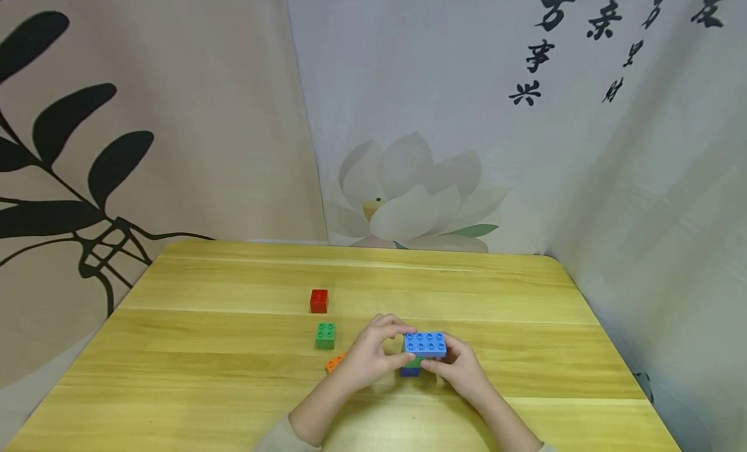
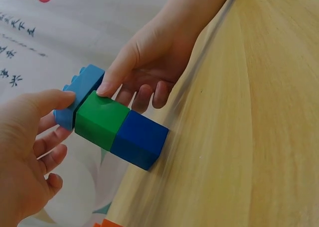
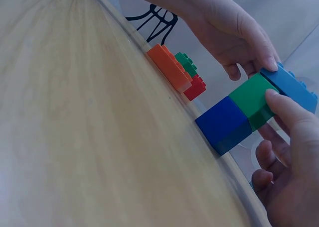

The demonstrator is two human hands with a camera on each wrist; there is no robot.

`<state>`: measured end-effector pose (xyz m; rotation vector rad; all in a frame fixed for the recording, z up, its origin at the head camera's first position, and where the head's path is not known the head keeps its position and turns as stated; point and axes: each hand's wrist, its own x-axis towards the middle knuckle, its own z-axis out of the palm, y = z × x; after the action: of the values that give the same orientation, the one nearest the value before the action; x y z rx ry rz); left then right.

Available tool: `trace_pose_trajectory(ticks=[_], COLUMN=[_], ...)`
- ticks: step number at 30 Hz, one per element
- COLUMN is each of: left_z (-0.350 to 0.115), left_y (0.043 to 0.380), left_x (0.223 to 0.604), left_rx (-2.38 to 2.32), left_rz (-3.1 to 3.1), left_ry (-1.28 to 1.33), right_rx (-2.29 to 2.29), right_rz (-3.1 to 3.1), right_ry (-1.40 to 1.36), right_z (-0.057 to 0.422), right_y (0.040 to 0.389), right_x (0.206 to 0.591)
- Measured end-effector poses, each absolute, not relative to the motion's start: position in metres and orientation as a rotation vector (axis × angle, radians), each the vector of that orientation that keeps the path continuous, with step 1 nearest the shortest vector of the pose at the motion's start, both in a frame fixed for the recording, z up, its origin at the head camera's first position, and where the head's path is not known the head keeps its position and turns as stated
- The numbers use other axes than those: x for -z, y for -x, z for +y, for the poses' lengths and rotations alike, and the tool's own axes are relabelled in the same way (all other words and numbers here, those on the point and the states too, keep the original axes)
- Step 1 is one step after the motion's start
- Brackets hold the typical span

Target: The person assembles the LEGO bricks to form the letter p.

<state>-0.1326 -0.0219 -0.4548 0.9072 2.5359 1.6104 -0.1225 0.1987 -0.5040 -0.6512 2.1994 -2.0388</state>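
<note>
Head: left fingers [image 1: 399, 329] around light-blue brick [image 1: 425, 344], table's back edge [image 1: 362, 249] well apart

soft, even light casts faint shadows on the table [image 1: 233, 322].

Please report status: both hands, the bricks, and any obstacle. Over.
Left hand pinching light-blue rectangular plastic brick; right hand holding green square plastic block, stacked on dark-blue square plastic block. Orange rectangular plastic brick aside, not blocking.
</note>
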Motion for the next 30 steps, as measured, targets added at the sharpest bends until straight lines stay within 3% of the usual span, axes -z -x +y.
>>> trace_pose_trajectory(ticks=[30], left_z=[-0.0221], left_y=[0.1303], left_x=[0.4453], left_rx=[-1.231], left_rz=[2.837], left_ry=[-1.11], right_rx=[2.015], right_rz=[2.177], right_ry=[0.542], right_z=[0.1975], right_y=[0.1218], right_x=[0.5017])
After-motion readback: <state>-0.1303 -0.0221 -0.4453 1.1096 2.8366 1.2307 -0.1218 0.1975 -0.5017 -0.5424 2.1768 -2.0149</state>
